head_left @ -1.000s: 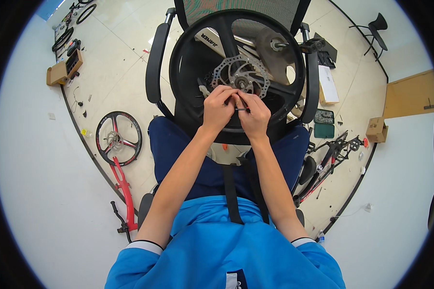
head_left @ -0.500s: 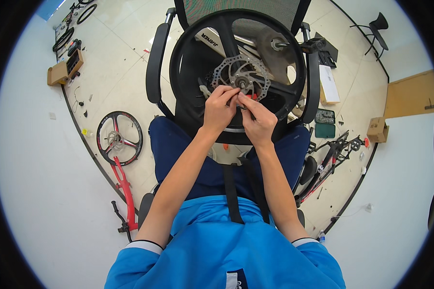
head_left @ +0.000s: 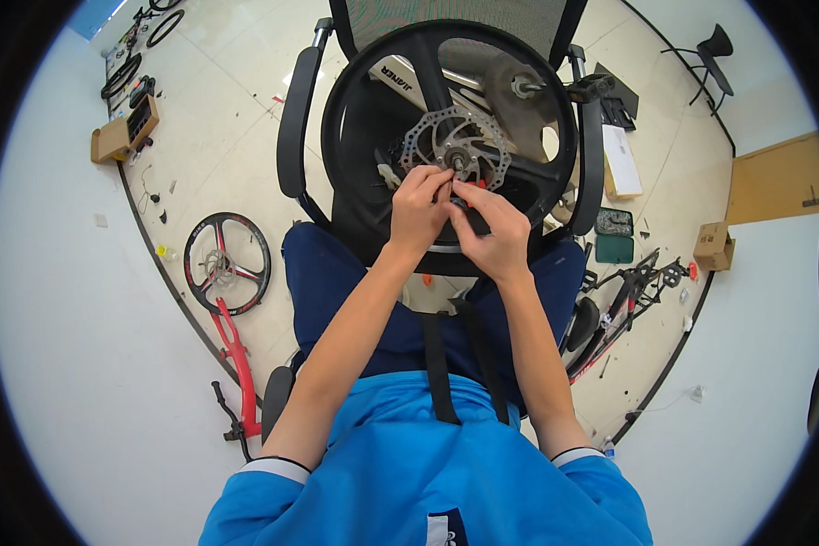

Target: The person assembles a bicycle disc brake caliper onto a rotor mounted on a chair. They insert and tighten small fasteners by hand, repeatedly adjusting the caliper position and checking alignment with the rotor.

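Note:
A black spoked bicycle wheel point(head_left: 333, 118) lies across the seat of an office chair in front of me. The silver brake disc point(head_left: 416, 138) sits at its middle, around the hub axle point(head_left: 458, 162). Just on the near side of the axle, my left hand point(head_left: 419, 207) and my right hand point(head_left: 498, 226) meet with fingertips pinched together. Whatever is between the fingers is too small and too covered to make out. Something red point(head_left: 475, 185) shows behind the right fingers.
Armrests point(head_left: 298, 123) flank the wheel. A white frame part point(head_left: 399, 78) and a crank point(head_left: 530, 86) lie beneath or behind it. On the floor are another wheel point(head_left: 189, 264) and a red fork point(head_left: 238, 359) at left, a bike frame point(head_left: 623, 305) and a green case point(head_left: 614, 247) at right.
My right hand has shifted slightly right and turned, its fingers a little more spread from the palm. The left hand stays almost in place by the axle.

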`<move>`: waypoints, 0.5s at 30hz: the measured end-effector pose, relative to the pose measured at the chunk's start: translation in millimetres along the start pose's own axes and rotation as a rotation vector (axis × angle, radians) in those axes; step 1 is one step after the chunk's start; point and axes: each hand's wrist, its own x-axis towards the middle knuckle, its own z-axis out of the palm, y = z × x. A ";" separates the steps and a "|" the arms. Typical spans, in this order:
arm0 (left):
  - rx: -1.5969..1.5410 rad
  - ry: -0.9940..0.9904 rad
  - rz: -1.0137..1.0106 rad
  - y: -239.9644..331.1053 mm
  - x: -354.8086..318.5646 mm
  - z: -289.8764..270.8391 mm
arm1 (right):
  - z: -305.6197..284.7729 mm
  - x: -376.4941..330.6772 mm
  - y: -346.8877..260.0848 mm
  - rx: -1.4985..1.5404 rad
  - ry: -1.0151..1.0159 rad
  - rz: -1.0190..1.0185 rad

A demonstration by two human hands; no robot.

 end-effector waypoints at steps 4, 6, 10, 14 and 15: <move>-0.037 0.016 -0.034 0.0 -0.1 3.1 | -4.3 2.1 -11.7 -0.060 0.043 -0.072; -0.034 0.011 -0.040 -1.0 -0.6 2.4 | 0.1 -0.6 -10.6 -0.063 0.073 -0.063; -0.056 -0.001 -0.042 -0.6 0.3 2.1 | 9.4 -0.5 -20.3 -0.078 0.159 -0.022; -0.023 -0.043 -0.012 -1.9 1.7 -1.8 | 24.4 -9.3 -28.3 0.021 0.264 0.180; -0.016 -0.046 0.003 -2.2 2.4 -1.0 | 24.1 -10.4 -32.0 0.066 0.276 0.259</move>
